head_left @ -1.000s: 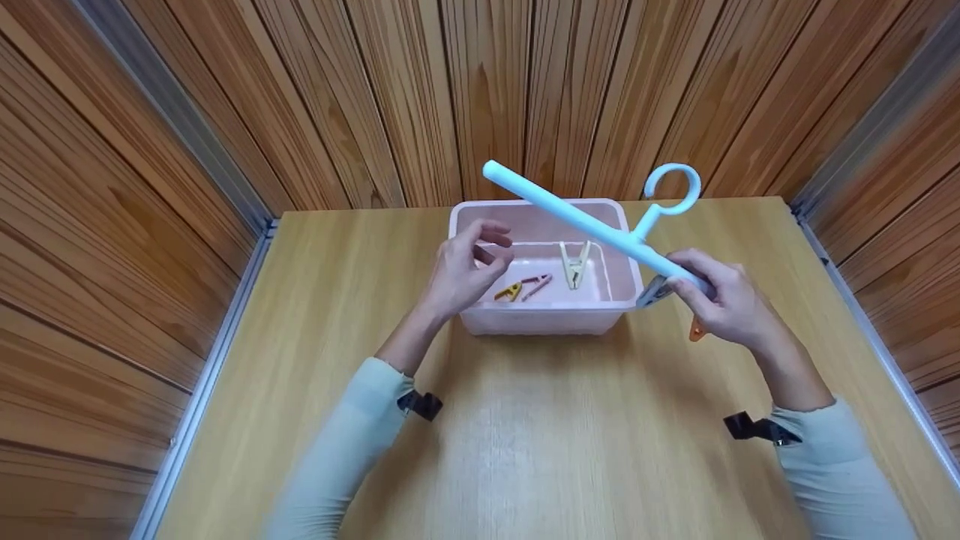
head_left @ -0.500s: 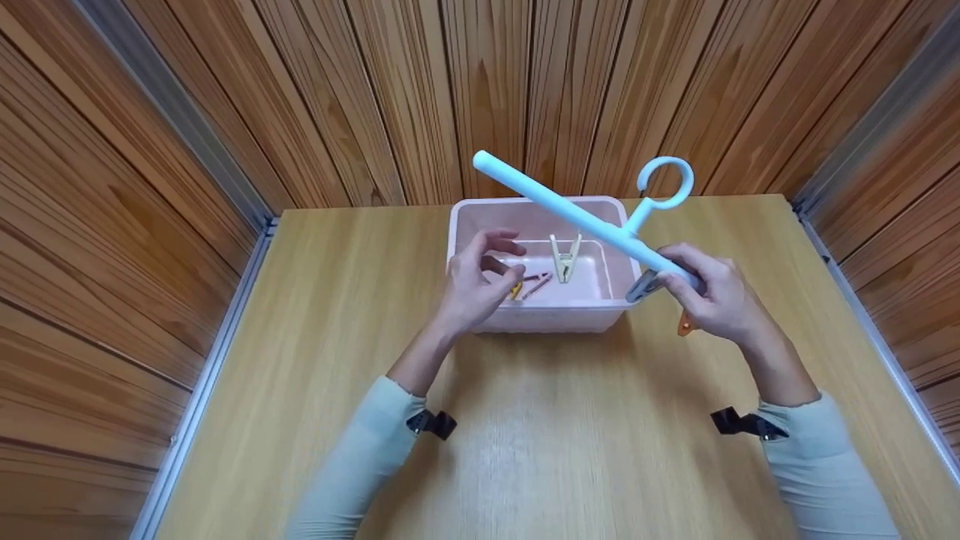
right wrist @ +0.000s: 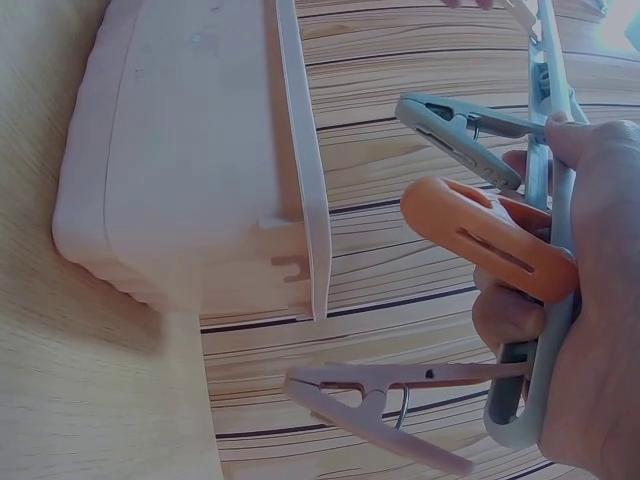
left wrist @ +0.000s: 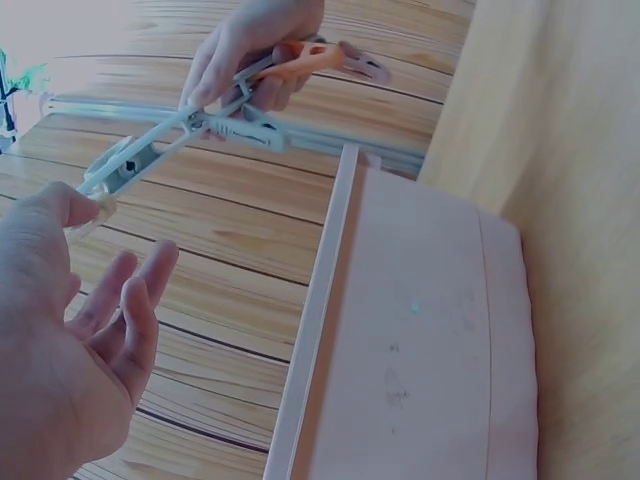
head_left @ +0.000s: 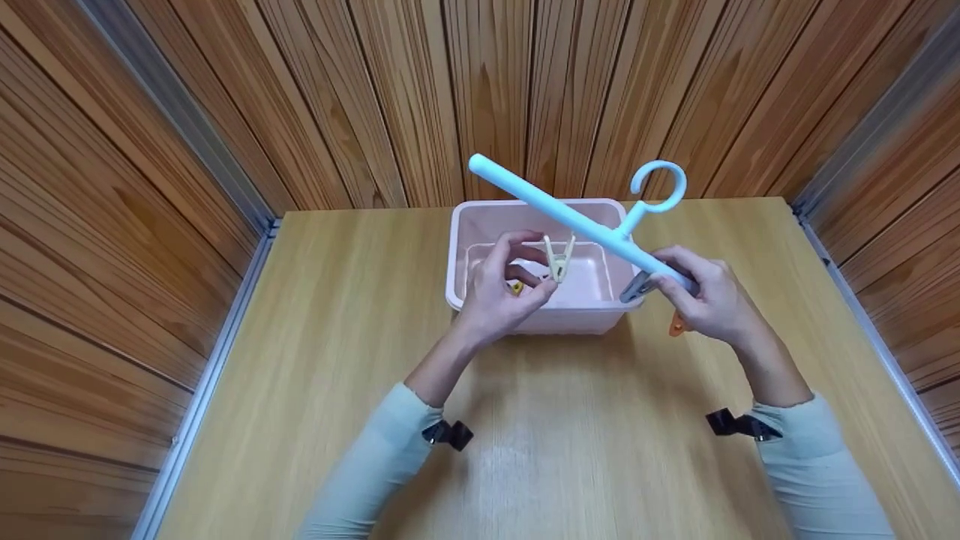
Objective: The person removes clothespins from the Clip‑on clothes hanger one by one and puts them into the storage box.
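On my remote feed, a right hand (head_left: 709,296) grips the 4 o'clock end of a pale-blue plastic rod hanger (head_left: 581,223), its far tip at 10 o'clock over a pale-pink plastic tub (head_left: 570,322). Below the bar, the thumb of a left hand (head_left: 502,292) meets a cream plastic spring clip (head_left: 557,268); whether the fingers have closed on it, I cannot tell. By the right hand, grey (head_left: 637,286), orange (right wrist: 480,225) and pink (right wrist: 375,425) plastic clips sit along the hanger. I judge that a lopsided squeeze could drop the cream clip into the tub, and that a one-ended hold invites the bar to twist. I can read no brand or label; dark tub marks are illegible.
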Demonstrator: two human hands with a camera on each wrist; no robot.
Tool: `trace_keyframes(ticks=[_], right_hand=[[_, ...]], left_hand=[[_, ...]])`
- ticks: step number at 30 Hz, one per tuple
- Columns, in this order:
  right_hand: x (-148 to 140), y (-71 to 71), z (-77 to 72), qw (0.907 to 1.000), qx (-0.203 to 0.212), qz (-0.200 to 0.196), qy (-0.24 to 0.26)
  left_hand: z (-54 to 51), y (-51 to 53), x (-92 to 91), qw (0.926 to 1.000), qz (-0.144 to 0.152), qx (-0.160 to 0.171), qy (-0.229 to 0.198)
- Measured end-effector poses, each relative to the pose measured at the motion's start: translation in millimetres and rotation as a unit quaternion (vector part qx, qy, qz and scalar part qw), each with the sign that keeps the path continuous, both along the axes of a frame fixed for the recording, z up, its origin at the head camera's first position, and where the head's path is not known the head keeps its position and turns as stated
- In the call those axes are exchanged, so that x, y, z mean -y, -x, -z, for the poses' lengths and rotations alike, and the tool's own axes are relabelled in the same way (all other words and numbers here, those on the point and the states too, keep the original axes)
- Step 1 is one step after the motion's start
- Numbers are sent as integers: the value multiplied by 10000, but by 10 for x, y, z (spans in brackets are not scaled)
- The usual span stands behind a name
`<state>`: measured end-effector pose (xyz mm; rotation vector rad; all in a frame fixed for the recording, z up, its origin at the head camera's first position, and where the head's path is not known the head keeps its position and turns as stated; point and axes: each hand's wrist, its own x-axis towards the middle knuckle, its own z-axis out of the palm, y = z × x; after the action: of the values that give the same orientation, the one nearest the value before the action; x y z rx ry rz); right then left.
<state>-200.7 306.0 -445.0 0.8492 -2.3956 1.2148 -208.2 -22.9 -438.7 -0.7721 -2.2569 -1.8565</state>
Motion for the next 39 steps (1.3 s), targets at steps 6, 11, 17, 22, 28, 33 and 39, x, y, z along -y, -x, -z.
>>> trace_keyframes(ticks=[6, 11, 17, 22, 28, 33, 39], right_hand=[[28, -10, -7, 9999, 89, 62, -94], [37, -12, -9, 9999, 110, 76, -106], [42, -8, -8, 9999, 116, 38, -121], [41, -14, -13, 9998, 163, 53, -111], [55, -25, -10, 9997, 248, 45, -63], [77, -36, 6, 9996, 275, 24, -66], [110, -39, 12, 9995, 264, -89, -125]], left_hand=[[-8, -21, -93, 9998, -7, 195, -38], [-10, -27, -180, 9995, -190, -33, -266], [-10, -17, -239, 9974, -400, -258, -543], [-32, -21, -247, 9953, -697, -508, -438], [-61, -31, -284, 9945, -850, -580, -183], [-70, -24, -308, 9937, -998, -487, -140], [-63, -12, -313, 9909, -1183, -630, -85]])
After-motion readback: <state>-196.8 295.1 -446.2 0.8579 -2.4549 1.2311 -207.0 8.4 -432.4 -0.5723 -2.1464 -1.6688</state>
